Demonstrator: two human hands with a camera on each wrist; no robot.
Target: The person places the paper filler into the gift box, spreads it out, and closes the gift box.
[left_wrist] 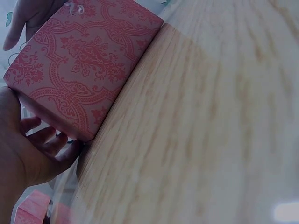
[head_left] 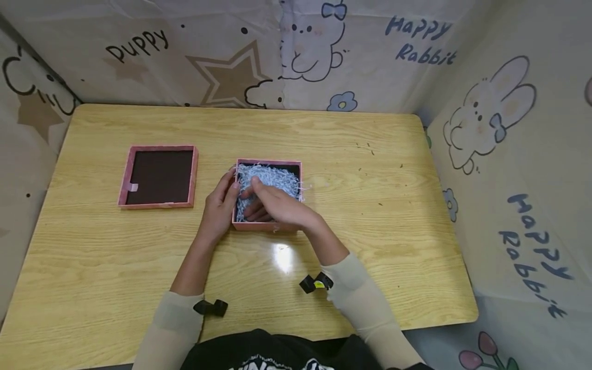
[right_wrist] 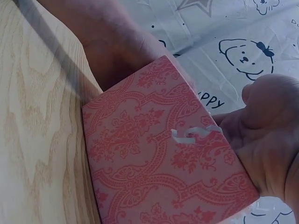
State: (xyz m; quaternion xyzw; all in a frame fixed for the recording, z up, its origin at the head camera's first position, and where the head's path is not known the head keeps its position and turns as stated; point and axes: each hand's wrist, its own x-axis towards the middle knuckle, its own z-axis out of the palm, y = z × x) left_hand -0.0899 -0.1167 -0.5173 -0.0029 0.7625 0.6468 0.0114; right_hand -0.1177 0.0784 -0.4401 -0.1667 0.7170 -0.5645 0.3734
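Observation:
A pink patterned box (right_wrist: 135,154) stands on the table, its open top filled with light blue shredded paper (head_left: 277,177). My left hand (head_left: 219,205) holds the box's left side, the thumb at the rim and the fingers along the outer wall. In the left wrist view the curved fingers of that hand (left_wrist: 28,144) lie against the side wall. Over the front rim reaches my right hand (head_left: 277,205), its loosely extended fingers down on the shredded paper inside. Its fingertips are partly hidden by the rim in the right wrist view.
To the left lies a pink-edged lid (head_left: 159,177) with its dark inside facing up and a pale tab at its left. Small dark specks dot the table (head_left: 361,216) at right. White printed sheets (head_left: 499,154) hang behind and beside the table.

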